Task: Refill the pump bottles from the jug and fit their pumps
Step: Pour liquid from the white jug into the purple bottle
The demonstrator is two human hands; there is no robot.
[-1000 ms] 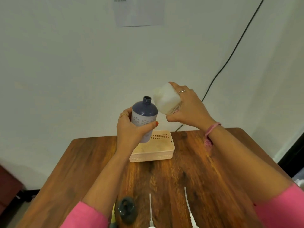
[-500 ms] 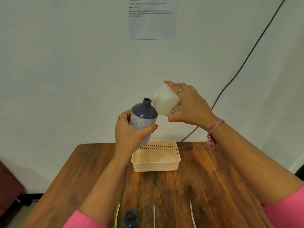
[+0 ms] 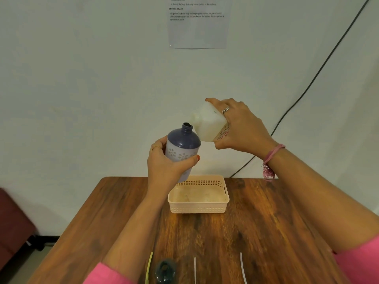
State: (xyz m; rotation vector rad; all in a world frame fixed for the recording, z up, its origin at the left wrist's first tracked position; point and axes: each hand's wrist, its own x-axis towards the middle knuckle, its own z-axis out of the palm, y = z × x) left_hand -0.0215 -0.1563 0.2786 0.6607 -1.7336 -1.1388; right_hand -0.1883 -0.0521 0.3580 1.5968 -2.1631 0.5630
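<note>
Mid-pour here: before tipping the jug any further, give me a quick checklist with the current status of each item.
1. Left hand holds the purple bottle firmly: ok.
2. Bottle neck uncapped and open: ok.
3. Right hand has a firm grip on the white jug: ok.
4. Jug mouth lined up above the bottle neck: ok, close beside it.
5. Liquid flowing into the bottle: cannot tell.
6. Basket below to catch drips: ok.

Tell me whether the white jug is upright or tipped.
Tipped: the right hand holds the jug slanted, its mouth angled down toward the purple bottle's open neck.
</note>
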